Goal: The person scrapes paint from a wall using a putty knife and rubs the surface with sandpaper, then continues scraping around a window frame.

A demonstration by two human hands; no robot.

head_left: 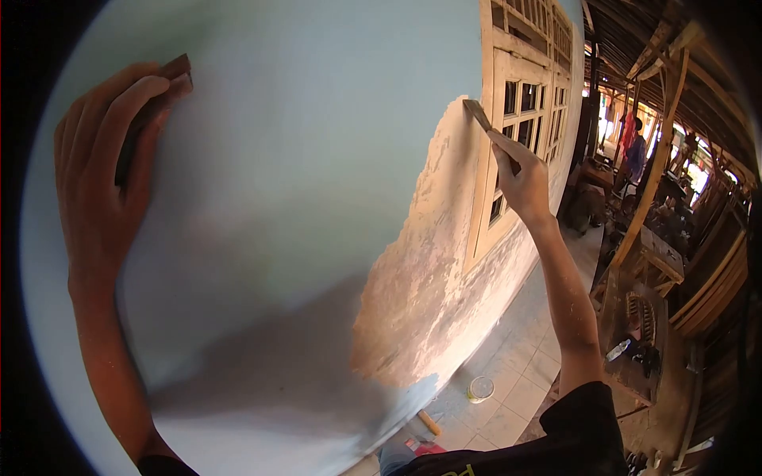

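My left hand (99, 159) is raised high against the blue-painted wall (317, 159), its fingers wrapped round a brown, flat, block-like piece (178, 67) whose end sticks out past my fingertips. My right hand (520, 178) grips a scraper (478, 115), its blade at the top edge of a bare patch (413, 278). Within that patch the blue paint is off, showing rough tan and pinkish plaster. Right beside the scraper stands the frame of a cream wooden window (520, 111) with several small panes.
Below, on the tiled floor (508, 404), stand a small round tub (480, 389) and a wooden-handled tool (429, 422) near the wall's foot. To the right are a wooden post (655, 159), a wooden bench (635, 373) with a plastic bottle (617, 350), and a person (636, 151) farther back.
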